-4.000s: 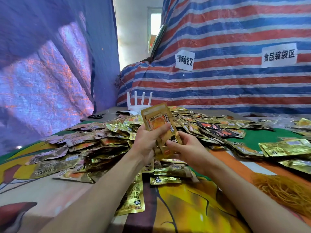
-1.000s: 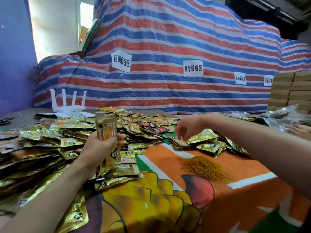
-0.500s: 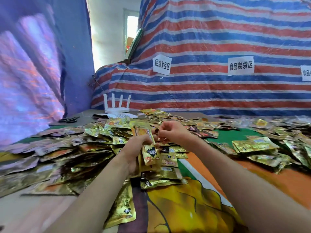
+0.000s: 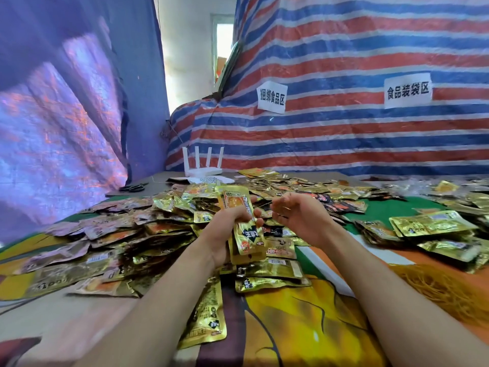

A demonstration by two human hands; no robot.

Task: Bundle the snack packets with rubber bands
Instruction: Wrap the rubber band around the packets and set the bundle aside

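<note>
Loose pile: a heap of loose gold foil snack packets [image 4: 111, 234] lies on the left of the printed orange-and-yellow tablecloth [image 4: 304, 327], close by as supply.
Left hand: the left hand [image 4: 225, 229] grips a stack of gold foil snack packets [image 4: 248, 239] around its middle, above the table, likely squaring it so that a band can slip over an end.
Stack axis: long axis near upright, top end tilted slightly away and to the left, printed face towards the camera.
Right hand: the right hand [image 4: 299, 218] hovers just beside the stack with curled fingers; whether it pinches a band I cannot tell.
Band supply: a tangle of thin yellow rubber bands [image 4: 444, 287] sits at the far right, within reach.
</note>
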